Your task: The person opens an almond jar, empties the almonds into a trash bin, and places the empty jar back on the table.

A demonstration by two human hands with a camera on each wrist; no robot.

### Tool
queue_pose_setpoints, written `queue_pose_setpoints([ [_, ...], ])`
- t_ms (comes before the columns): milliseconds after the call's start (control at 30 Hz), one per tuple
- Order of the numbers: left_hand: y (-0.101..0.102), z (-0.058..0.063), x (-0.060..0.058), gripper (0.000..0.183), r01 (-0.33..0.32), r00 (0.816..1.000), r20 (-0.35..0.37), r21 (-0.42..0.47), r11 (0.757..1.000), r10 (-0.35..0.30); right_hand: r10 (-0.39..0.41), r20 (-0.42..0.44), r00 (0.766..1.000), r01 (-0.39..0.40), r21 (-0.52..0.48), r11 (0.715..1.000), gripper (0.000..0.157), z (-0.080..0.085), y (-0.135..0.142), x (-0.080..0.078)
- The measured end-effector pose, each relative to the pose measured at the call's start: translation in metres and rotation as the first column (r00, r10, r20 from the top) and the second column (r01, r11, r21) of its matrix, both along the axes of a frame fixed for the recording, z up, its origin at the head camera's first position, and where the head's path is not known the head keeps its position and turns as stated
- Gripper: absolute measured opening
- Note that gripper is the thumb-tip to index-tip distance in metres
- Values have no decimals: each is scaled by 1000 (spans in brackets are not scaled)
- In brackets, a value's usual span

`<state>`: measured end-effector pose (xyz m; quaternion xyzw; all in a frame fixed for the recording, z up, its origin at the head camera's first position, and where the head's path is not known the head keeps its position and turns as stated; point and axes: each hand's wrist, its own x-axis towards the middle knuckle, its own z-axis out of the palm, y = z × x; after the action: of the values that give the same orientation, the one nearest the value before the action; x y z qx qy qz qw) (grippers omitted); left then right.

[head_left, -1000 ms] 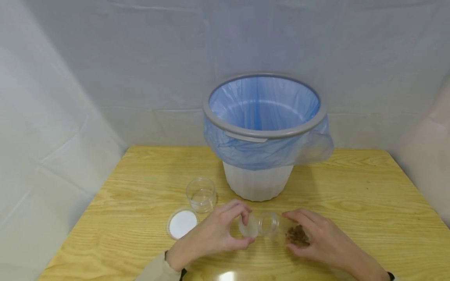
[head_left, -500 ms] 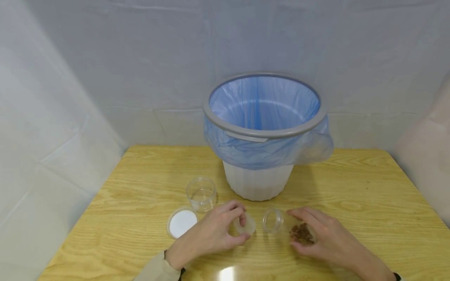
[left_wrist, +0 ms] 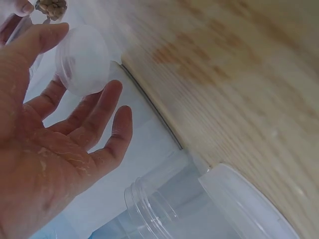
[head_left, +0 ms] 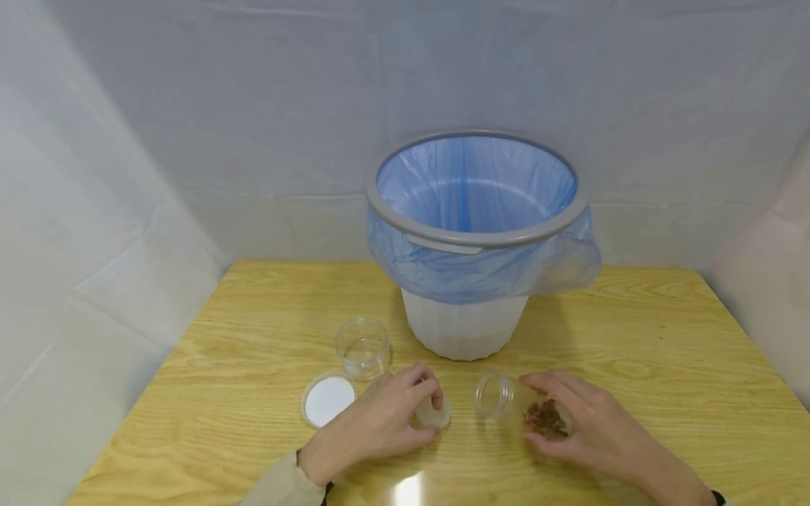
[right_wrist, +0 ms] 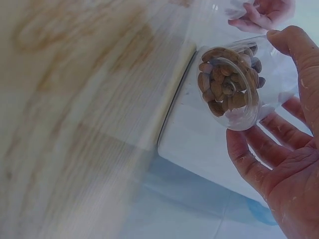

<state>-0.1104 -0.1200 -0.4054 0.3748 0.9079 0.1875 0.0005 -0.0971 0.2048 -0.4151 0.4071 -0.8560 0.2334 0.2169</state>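
In the head view my left hand point(head_left: 382, 418) pinches a small translucent lid point(head_left: 441, 413) between thumb and fingers. The left wrist view shows this round lid point(left_wrist: 84, 62) held upright on its edge. To the right, my right hand point(head_left: 591, 425) grips the base end of a clear plastic jar point(head_left: 495, 396), which is tilted on its side with its uncovered mouth toward the left hand. Brown nuts that look like almonds point(right_wrist: 227, 82) lie gathered at the jar's bottom, near the right palm. Lid and jar are apart.
A second clear jar point(head_left: 363, 351) stands uncovered at the left, beside a round lid with a white disc point(head_left: 329, 402). Behind the hands stands a white bin point(head_left: 465, 327) with a grey rim and blue liner bag. The wooden table point(head_left: 278, 302) meets pale sheeting at the back.
My left hand has drawn the lid left, away from the jar's mouth. My right hand has shifted slightly right with the jar, so the gap between them is wider.
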Motion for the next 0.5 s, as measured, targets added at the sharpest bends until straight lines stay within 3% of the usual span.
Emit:
queue_pose_setpoints([
  [500,-2,-2,2,28,-49,999,6,-123,991,50,-14,15,1000,15,-12,1000,56,6,3,-1],
])
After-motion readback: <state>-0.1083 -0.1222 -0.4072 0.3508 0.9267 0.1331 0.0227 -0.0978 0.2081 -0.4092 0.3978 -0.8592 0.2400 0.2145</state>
